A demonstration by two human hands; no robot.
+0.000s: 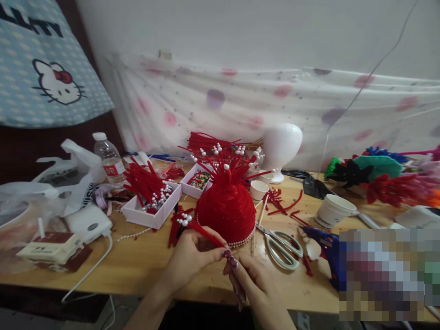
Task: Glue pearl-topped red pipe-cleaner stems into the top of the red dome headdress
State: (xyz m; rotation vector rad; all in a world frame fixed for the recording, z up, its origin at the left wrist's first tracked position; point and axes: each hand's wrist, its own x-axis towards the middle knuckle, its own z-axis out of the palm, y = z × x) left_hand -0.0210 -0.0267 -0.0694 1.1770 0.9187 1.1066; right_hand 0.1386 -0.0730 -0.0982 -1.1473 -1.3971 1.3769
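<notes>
My left hand [190,254] is closed around a red pipe-cleaner stem [208,235], which slants up and left. White pearl beads [184,220] tip its far end. The fingertips of my right hand [252,280] pinch together at the stem's lower end, against my left thumb; the exact grip is partly hidden. Just behind both hands stands a red dome-shaped headpiece [227,206] wrapped in fuzzy strands. A string of pearls runs along its bottom edge, and bead-tipped red stems fan out from its top.
Scissors [283,247] and a blue glue gun [325,250] lie to the right. On the left are a white box [153,216] of red stems and pearls, a water bottle [109,160] and a white charger [88,223] with its cable. A foam head [282,146] stands behind.
</notes>
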